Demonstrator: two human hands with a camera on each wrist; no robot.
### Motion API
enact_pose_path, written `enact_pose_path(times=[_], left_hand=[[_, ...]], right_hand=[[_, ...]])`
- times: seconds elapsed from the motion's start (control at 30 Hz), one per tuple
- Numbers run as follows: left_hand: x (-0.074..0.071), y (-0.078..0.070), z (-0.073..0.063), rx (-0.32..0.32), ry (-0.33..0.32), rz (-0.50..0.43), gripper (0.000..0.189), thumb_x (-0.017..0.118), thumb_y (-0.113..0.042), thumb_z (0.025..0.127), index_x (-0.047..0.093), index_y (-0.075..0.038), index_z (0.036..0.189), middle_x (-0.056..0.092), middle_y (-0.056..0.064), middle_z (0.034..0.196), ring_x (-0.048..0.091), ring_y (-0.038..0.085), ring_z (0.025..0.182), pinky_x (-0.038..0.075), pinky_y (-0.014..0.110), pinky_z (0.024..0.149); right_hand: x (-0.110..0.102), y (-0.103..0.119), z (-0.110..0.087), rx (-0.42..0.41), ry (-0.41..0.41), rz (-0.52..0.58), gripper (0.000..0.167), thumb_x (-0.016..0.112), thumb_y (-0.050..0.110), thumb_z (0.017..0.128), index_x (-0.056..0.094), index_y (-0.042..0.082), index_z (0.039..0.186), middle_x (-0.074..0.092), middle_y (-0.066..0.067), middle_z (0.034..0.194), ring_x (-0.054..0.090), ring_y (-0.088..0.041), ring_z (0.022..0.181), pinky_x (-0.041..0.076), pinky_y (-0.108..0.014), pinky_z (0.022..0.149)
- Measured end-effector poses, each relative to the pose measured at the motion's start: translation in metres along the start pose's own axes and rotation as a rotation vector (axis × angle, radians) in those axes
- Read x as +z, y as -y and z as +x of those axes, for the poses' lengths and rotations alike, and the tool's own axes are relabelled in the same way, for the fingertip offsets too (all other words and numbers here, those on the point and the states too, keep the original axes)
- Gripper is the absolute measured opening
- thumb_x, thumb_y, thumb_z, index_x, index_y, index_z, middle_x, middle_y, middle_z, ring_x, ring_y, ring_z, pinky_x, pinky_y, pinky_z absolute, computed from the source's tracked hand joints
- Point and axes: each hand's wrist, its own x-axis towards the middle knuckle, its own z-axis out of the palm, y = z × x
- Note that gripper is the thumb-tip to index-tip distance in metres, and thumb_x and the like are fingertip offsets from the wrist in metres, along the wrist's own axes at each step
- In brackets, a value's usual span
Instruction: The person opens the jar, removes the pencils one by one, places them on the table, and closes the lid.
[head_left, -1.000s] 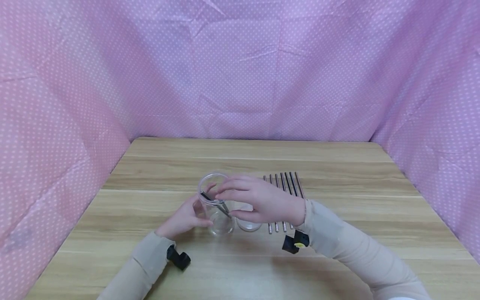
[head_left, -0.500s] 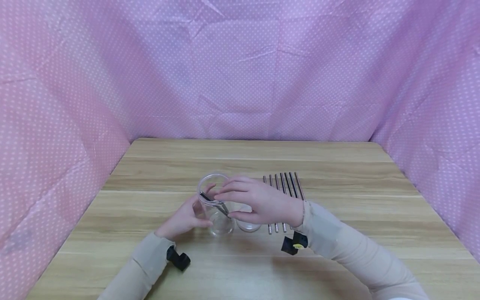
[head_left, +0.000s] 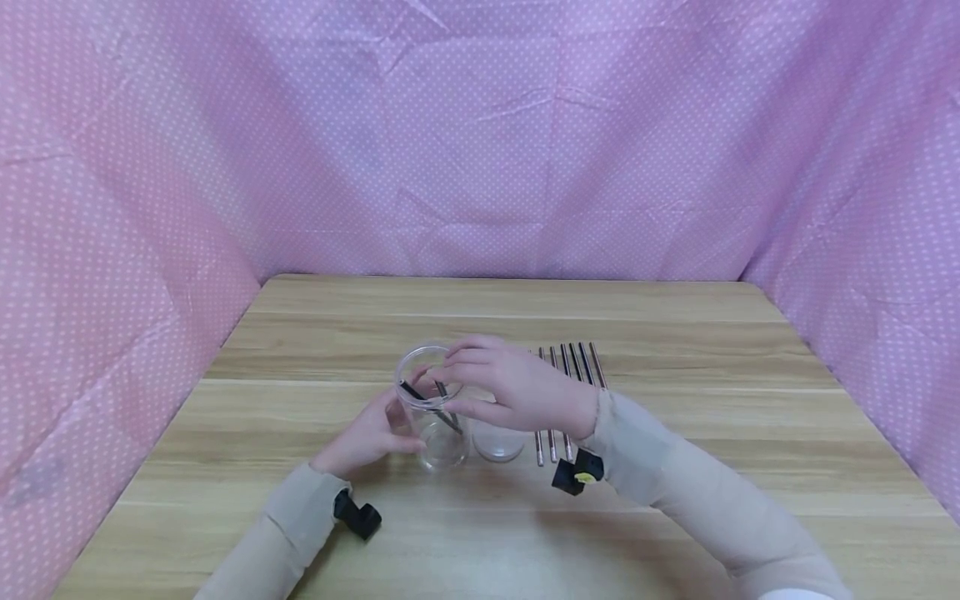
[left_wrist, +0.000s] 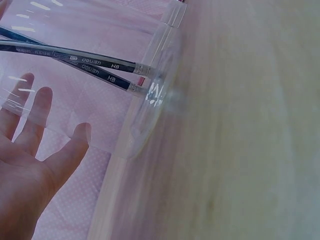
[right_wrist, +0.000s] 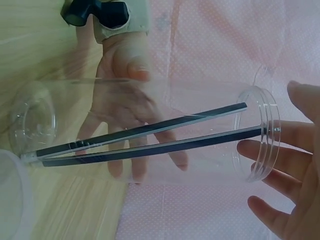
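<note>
A clear plastic jar (head_left: 444,452) stands on the table, with two dark pencils (right_wrist: 150,147) leaning inside it. The left wrist view shows the lettering HB on both pencils (left_wrist: 80,56). My left hand (head_left: 366,435) holds the jar from the left side, thumb in front and fingers behind. At the jar's mouth is my right hand (head_left: 510,387). In the right wrist view its fingers (right_wrist: 270,212) spread around the threaded rim, and no pencil shows pinched between them. Beside the jar's base lies a round clear lid (head_left: 498,443).
Several more pencils (head_left: 553,446) lie side by side in a row to the right of the lid, partly covered by my right hand and wrist. The wooden table (head_left: 480,312) is bordered by a pink dotted cloth (head_left: 480,150) at the back and sides.
My right hand has shifted slightly up, its thumb rising away from the pencil and uncovering more of the lid. One pencil's top end now shows inside the jar's mouth. My left hand keeps its place.
</note>
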Motion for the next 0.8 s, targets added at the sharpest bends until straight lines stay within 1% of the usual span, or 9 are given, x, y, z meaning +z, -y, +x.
enact_pose_path(times=[0.07, 0.13, 0.17, 0.23, 0.33, 0.4, 0.53, 0.67, 0.8], left_hand=[[0.0, 0.0, 0.0, -0.005, 0.002, -0.021, 0.093, 0.07, 0.006, 0.075, 0.019, -0.011, 0.151, 0.038, 0.017, 0.148, 0.04, 0.007, 0.131, 0.019, 0.062, 0.11], [0.001, 0.0, 0.0, -0.014, -0.004, -0.013, 0.092, 0.071, 0.005, 0.075, 0.02, -0.011, 0.15, 0.038, 0.016, 0.148, 0.041, 0.001, 0.128, 0.02, 0.062, 0.11], [0.001, 0.0, 0.0, -0.018, -0.008, -0.01, 0.091, 0.071, 0.005, 0.075, 0.022, -0.011, 0.15, 0.038, 0.015, 0.148, 0.041, 0.002, 0.128, 0.02, 0.062, 0.11], [0.001, 0.0, 0.0, -0.027, -0.013, -0.005, 0.089, 0.071, 0.005, 0.075, 0.023, -0.01, 0.149, 0.038, 0.015, 0.148, 0.04, 0.012, 0.131, 0.021, 0.062, 0.109], [0.0, 0.001, 0.0, -0.041, -0.017, 0.0, 0.085, 0.071, 0.004, 0.075, 0.028, -0.008, 0.147, 0.04, 0.015, 0.147, 0.036, 0.029, 0.134, 0.022, 0.061, 0.109], [0.0, 0.002, 0.001, -0.045, -0.012, -0.004, 0.083, 0.071, 0.004, 0.075, 0.03, -0.008, 0.146, 0.04, 0.015, 0.146, 0.034, 0.035, 0.135, 0.022, 0.061, 0.109], [-0.001, 0.003, 0.002, -0.045, -0.006, 0.005, 0.08, 0.072, 0.003, 0.076, 0.031, -0.007, 0.144, 0.04, 0.015, 0.146, 0.033, 0.038, 0.135, 0.022, 0.062, 0.109], [-0.001, 0.004, 0.002, -0.032, -0.006, 0.023, 0.082, 0.072, 0.003, 0.076, 0.03, -0.007, 0.145, 0.04, 0.016, 0.147, 0.033, 0.038, 0.135, 0.022, 0.063, 0.108], [-0.001, 0.003, 0.002, -0.034, -0.007, 0.025, 0.084, 0.073, 0.003, 0.076, 0.029, -0.01, 0.146, 0.039, 0.014, 0.147, 0.033, 0.037, 0.136, 0.022, 0.063, 0.108]], right_hand=[[-0.001, -0.001, 0.004, 0.025, -0.003, 0.015, 0.025, 0.059, 0.021, 0.092, 0.067, 0.006, 0.111, 0.07, 0.0, 0.106, 0.056, -0.018, 0.111, 0.042, -0.029, 0.101], [-0.003, -0.001, 0.008, 0.031, -0.017, 0.023, 0.02, 0.059, 0.02, 0.092, 0.069, 0.007, 0.105, 0.07, 0.002, 0.098, 0.058, -0.016, 0.104, 0.044, -0.027, 0.096], [-0.003, -0.001, 0.011, 0.031, -0.026, 0.025, 0.018, 0.06, 0.019, 0.092, 0.07, 0.008, 0.102, 0.07, 0.003, 0.094, 0.058, -0.016, 0.1, 0.045, -0.026, 0.094], [-0.004, -0.001, 0.015, 0.026, -0.044, 0.024, 0.014, 0.062, 0.018, 0.09, 0.071, 0.009, 0.097, 0.07, 0.005, 0.087, 0.058, -0.014, 0.094, 0.046, -0.025, 0.088], [-0.006, -0.002, 0.021, 0.029, -0.051, 0.021, 0.013, 0.065, 0.017, 0.088, 0.073, 0.01, 0.096, 0.07, 0.006, 0.084, 0.058, -0.014, 0.088, 0.047, -0.024, 0.083], [-0.007, -0.002, 0.025, 0.036, -0.041, 0.016, 0.012, 0.066, 0.016, 0.087, 0.073, 0.011, 0.096, 0.071, 0.006, 0.083, 0.058, -0.013, 0.085, 0.047, -0.024, 0.08], [-0.009, -0.003, 0.033, 0.053, 0.001, -0.02, 0.012, 0.069, 0.015, 0.086, 0.075, 0.014, 0.096, 0.071, 0.008, 0.083, 0.057, -0.013, 0.083, 0.047, -0.022, 0.076], [-0.009, -0.004, 0.038, 0.098, 0.034, -0.068, 0.013, 0.071, 0.014, 0.083, 0.075, 0.017, 0.095, 0.071, 0.009, 0.082, 0.056, -0.012, 0.082, 0.046, -0.021, 0.072], [-0.009, -0.004, 0.04, 0.148, 0.037, -0.079, 0.01, 0.073, 0.013, 0.081, 0.076, 0.015, 0.091, 0.072, 0.008, 0.081, 0.055, -0.012, 0.081, 0.047, -0.02, 0.071]])
